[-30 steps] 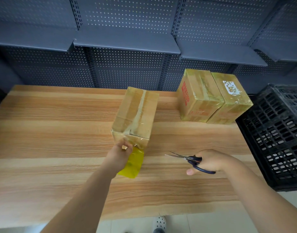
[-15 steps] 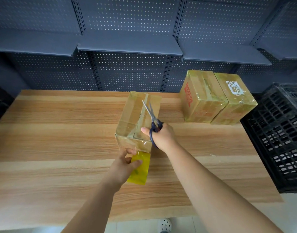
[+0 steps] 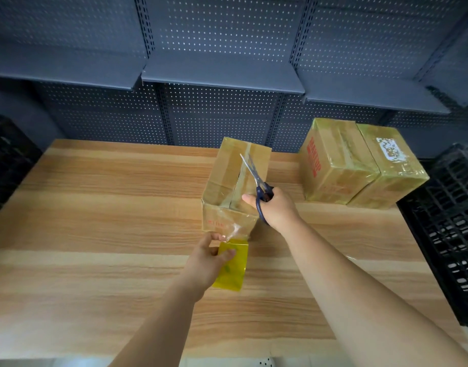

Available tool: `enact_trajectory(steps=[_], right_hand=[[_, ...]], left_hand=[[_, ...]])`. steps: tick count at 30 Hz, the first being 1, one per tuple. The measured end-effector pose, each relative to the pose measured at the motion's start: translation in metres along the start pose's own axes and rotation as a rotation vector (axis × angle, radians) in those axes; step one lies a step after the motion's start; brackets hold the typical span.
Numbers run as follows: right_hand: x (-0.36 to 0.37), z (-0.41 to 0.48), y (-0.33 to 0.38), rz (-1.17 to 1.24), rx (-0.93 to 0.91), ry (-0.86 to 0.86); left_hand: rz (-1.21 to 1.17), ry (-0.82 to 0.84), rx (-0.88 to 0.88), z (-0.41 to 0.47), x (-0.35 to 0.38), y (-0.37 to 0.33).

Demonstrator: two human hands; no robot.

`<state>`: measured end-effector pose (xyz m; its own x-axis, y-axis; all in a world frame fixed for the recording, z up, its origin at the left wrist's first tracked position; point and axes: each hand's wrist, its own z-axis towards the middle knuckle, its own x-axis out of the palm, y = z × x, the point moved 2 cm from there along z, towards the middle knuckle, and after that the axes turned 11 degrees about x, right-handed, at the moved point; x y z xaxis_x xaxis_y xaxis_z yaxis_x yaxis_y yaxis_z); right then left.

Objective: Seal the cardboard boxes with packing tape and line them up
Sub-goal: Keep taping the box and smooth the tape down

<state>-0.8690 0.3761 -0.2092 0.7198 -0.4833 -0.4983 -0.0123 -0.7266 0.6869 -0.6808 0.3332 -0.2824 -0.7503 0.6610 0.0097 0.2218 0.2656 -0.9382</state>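
Head view. The cardboard box (image 3: 235,186) at mid-frame serves as the reference for all positions; it stands on the wooden table (image 3: 95,234), its top seam covered by a strip of clear tape.

Just in front of the box, the left hand (image 3: 207,260) grips the yellow tape roll (image 3: 233,268), fingers curled round it and thumb laid across its face. A crinkled length of tape runs from the roll up to the box's near face.

At the box's near right corner, the right hand (image 3: 276,211) holds the scissors (image 3: 255,176), fingers closed round the dark blue handles and thumb stretched out onto the box top. The blades point away from the person over the taped seam (only slightly parted, as far as can be told).

To the right of the box and a little farther back, two taped boxes stand touching side by side: one with red print (image 3: 333,165) nearer the box, one with a white label (image 3: 389,168) beyond it. A black plastic crate (image 3: 450,234) lies farther right. Grey perforated shelving (image 3: 219,78) rises behind the box.
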Motion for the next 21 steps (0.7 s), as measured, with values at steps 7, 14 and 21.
enact_trajectory(steps=[7,14,21], right_hand=[[-0.098,-0.028,-0.064,-0.503,0.052,0.089],[-0.061,-0.034,-0.091,-0.721,0.113,0.334],[-0.033,-0.019,-0.075,-0.699,0.080,0.378]], left_hand=[[-0.021,0.011,0.023,0.002,-0.002,0.002],[-0.036,0.036,0.026,-0.001,-0.002,0.001],[-0.005,0.060,0.036,-0.004,-0.002,0.000]])
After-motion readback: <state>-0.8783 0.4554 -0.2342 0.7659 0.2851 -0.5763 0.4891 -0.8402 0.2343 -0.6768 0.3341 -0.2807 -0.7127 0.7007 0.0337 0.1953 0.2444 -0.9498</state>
